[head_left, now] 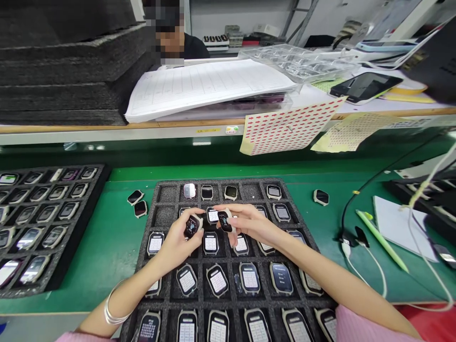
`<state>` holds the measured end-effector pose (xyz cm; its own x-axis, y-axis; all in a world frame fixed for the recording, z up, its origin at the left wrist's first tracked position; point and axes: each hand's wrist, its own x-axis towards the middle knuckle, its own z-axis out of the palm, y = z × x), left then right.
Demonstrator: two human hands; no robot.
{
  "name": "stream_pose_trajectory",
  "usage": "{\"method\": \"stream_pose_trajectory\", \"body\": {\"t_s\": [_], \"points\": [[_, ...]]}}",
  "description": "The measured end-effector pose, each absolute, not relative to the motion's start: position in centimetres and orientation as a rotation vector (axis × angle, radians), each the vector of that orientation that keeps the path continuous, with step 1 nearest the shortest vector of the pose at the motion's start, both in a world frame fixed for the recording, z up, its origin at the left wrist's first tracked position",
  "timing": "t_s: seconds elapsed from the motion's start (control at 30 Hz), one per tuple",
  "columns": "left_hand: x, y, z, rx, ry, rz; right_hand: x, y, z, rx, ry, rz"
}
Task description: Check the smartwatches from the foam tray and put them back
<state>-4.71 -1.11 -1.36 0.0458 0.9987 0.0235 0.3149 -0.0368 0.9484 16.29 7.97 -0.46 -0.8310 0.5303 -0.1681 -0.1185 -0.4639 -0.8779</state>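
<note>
A strapless smartwatch with a dark lit screen [193,227] is pinched in my left hand [180,240]. My right hand [249,221] grips a second smartwatch [225,221], its dark screen showing a small picture. Both hands are above a black foam tray [162,213] divided into square pockets. Many pockets hold watch bodies, several with white list screens, such as the smartwatch [211,243] just below my hands. Between the hands, another watch [213,214] with a white screen sits in its pocket. My forearms and fingers hide parts of some pockets.
Two loose watches [140,208] lie left of the tray, and one watch [321,197] lies right. Another filled tray [53,280] is at far left. Cables [383,273], a green pen [383,241] and a white pad [402,223] are right. A person [195,46] sits beyond the shelf.
</note>
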Motion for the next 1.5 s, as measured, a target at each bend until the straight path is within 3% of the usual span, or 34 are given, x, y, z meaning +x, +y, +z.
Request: {"method": "stream_pose_trajectory", "body": {"t_s": [1.5], "points": [[-5.3,-0.9,-1.8,1.527,1.532,1.126,17.6,8.5,-0.1,-0.583,-1.35,2.242]]}}
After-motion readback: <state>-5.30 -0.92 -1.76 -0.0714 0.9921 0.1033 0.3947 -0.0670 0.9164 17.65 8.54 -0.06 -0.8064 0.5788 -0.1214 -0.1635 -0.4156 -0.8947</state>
